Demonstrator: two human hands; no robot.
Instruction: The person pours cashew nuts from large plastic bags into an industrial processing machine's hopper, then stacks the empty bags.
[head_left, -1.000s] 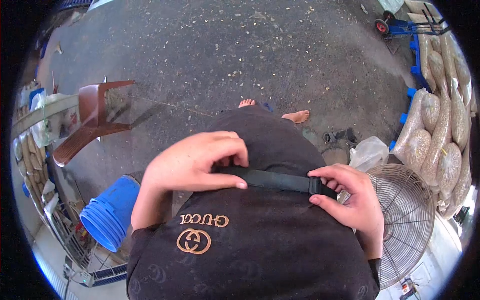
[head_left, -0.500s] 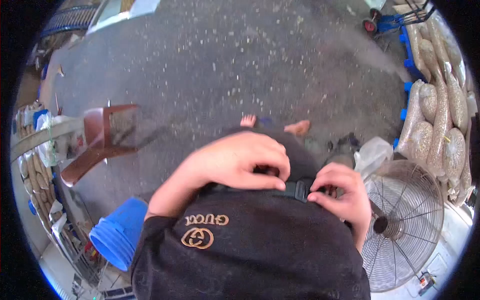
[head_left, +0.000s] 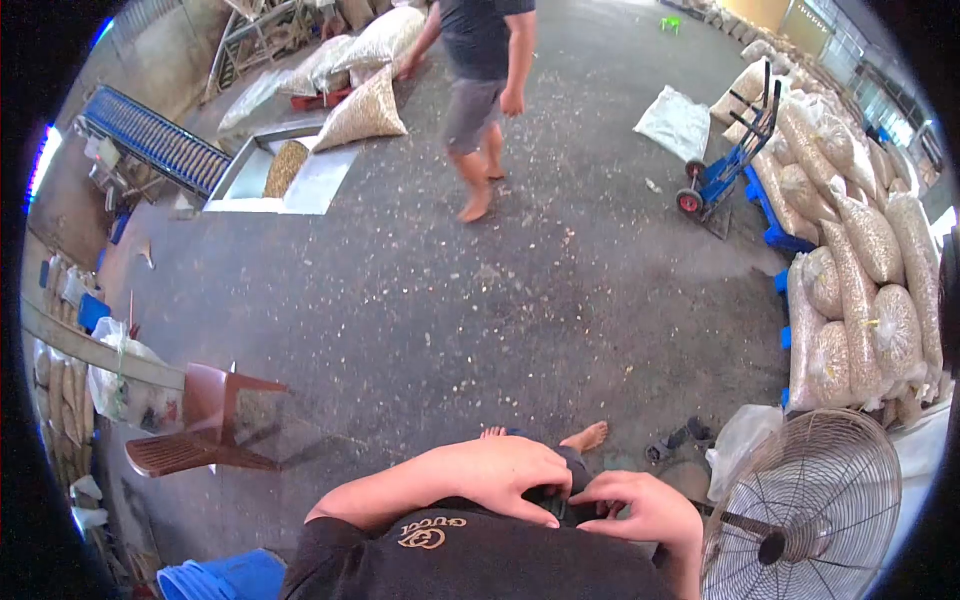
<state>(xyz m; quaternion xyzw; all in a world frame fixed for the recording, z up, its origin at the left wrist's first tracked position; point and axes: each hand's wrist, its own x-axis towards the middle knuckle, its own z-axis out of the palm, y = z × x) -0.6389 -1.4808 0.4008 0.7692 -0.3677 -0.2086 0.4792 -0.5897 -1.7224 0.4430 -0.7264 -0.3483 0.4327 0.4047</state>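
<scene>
Both hands meet at the front of the waist, over a black shirt (head_left: 500,565) with a gold logo. My left hand (head_left: 500,480) is bent, its thumb and fingers curled at the shirt's edge. Close beside it on the right, my right hand (head_left: 640,510) has its thumb and fingers curled inward. Between them a small part of a dark strap or buckle (head_left: 553,508) shows, mostly hidden by the fingers. My bare feet are just beyond the hands.
A standing fan (head_left: 800,500) is at the right, a brown chair (head_left: 205,425) at the left, a blue bucket (head_left: 225,577) below it. Filled sacks (head_left: 860,290) and a hand truck (head_left: 725,175) stand at the right. Another person (head_left: 475,80) walks near a conveyor (head_left: 155,135).
The view has tilted up, so the hands sit lower and the other person, conveyor and more floor show. My right hand has moved nearer my left, and the buckle is now mostly covered.
</scene>
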